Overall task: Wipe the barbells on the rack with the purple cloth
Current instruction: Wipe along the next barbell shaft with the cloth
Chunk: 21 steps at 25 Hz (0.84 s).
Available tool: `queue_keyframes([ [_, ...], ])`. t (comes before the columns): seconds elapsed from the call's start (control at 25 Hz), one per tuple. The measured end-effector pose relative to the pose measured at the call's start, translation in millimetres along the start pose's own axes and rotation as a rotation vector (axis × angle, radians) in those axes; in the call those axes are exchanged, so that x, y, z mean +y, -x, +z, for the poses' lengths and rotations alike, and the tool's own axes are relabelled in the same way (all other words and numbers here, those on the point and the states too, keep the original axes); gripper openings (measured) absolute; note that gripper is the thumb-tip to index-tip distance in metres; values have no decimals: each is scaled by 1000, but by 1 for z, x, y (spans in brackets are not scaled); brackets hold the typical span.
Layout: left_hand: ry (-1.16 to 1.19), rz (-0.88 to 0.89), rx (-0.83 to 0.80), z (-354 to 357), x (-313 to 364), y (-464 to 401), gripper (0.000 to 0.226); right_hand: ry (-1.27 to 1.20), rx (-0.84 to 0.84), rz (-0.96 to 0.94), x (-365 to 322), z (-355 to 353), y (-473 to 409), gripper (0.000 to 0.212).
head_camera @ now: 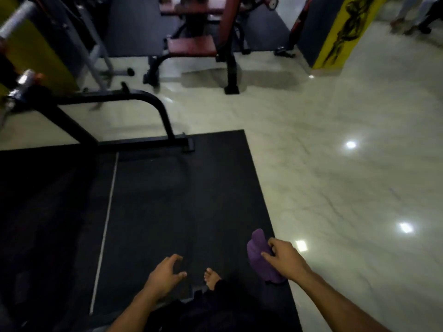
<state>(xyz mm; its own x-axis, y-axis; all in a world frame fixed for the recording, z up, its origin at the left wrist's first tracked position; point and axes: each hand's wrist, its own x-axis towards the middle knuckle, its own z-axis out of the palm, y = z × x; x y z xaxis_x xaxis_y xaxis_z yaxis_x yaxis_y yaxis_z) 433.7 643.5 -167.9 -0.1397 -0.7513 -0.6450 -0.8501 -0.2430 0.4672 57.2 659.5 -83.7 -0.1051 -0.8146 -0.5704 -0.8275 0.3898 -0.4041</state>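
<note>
Your right hand (284,259) holds the purple cloth (261,257) low at your right side, fingers (267,255) curled round it so that it hangs bunched over the edge of the black floor mat (167,200). Your left hand (165,276) holds nothing, its fingers loosely bent and relaxed. The barbells (22,80) sit at the far left edge of view, only their chrome ends showing on the black rack (107,101), well apart from the cloth; blur hides how many there are. The step in hand looks like the approach: turn left and bring the cloth up to the nearest chrome end. To wipe well, spread the bunched cloth flat across your palm first, wrap it round the bar, and stroke along its length. The visible bar ends run diagonally, from lower left up toward the upper right, so their long axis lies across your path and not toward you.
</note>
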Motion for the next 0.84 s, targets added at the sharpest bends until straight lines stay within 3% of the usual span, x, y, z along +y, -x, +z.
queue_keyframes([
  [0.2,130,-158,149,-88,-4,-46,52,46,-45,-167,-113,-54,-122,25],
  [0.36,268,-189,249,-153,-10,-91,53,100,-112,-298,-206,-81,-203,23],
  [0.52,279,-234,324,-219,-25,-146,56,148,-189,-406,-294,-95,-301,15],
  [0.68,133,-341,330,-295,-39,-170,58,186,-216,-501,-370,-97,-377,19],
  [0.84,294,-382,472,-361,-60,-200,58,284,-259,-620,-451,-106,-439,20],
])
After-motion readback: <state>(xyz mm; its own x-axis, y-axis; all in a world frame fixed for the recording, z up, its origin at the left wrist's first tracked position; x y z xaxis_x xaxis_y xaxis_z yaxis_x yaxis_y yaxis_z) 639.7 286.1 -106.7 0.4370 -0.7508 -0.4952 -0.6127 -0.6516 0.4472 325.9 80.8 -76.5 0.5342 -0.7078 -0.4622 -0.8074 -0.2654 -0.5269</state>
